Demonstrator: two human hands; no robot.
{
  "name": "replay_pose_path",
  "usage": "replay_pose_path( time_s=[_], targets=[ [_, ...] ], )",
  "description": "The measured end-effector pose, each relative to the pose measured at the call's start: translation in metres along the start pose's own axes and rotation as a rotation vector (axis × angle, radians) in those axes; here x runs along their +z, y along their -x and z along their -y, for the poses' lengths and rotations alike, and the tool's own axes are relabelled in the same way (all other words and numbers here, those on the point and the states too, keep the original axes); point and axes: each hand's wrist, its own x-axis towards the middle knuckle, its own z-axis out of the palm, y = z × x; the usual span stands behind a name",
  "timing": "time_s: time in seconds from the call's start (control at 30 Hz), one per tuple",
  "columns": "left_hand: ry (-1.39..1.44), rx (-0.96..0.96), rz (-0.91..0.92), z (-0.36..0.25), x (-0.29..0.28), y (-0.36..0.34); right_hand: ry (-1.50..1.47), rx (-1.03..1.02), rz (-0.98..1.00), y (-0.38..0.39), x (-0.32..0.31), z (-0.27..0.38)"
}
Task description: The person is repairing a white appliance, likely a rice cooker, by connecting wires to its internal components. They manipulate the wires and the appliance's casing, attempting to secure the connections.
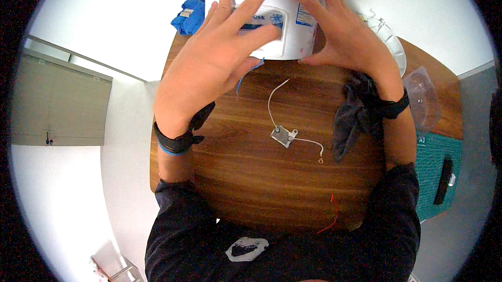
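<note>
A white rounded appliance that looks like a rice cooker (266, 51) stands at the far edge of the table, its top cut off by the frame. Across its front panel and left side lies my left hand (222, 47), fingers spread, thumb near the lower edge. A thin blue wire (239, 84) hangs by that thumb. My right hand (348, 36) grips the cooker's right side, thumb at the bottom edge. Nearer to me on the wooden table (235, 172) lies a small metal plate part (283, 136) with two white wires, one ending in a ring terminal.
Beside my right wrist is a dark cloth (351, 120). A white round part (393, 47) and a clear plastic piece (421, 96) lie to the right, above a green cutting mat (431, 177) bearing a black object (443, 180). A red wire (335, 214) rests near my body. Blue fabric (189, 16) sits far left.
</note>
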Motion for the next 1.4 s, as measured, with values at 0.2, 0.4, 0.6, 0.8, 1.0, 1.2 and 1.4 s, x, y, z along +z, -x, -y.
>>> replay_pose_path(
  time_s=[0.2,0.4,0.6,0.8,1.0,1.2,1.4],
  targets=[
    [-0.107,-0.023,0.065,-0.01,0.003,-0.001,-0.02,-0.004,-0.007,0.002,0.002,0.0],
    [-0.018,-0.023,0.083,-0.008,-0.001,-0.001,-0.005,-0.054,-0.045,0.001,0.001,-0.002],
    [-0.114,0.033,0.028,-0.008,0.0,0.002,0.03,-0.101,-0.07,0.0,0.005,-0.003],
    [-0.005,0.007,0.048,-0.005,-0.002,0.0,0.027,-0.027,-0.005,0.0,0.002,-0.001],
    [-0.013,0.025,0.017,-0.007,-0.001,0.002,-0.002,-0.014,0.016,-0.001,0.002,-0.002],
    [-0.028,0.026,-0.035,-0.007,0.006,0.003,0.018,0.013,0.032,0.0,0.003,-0.001],
    [-0.143,0.021,-0.006,-0.013,0.003,0.0,0.045,0.028,0.034,0.003,0.007,-0.005]
  ],
)
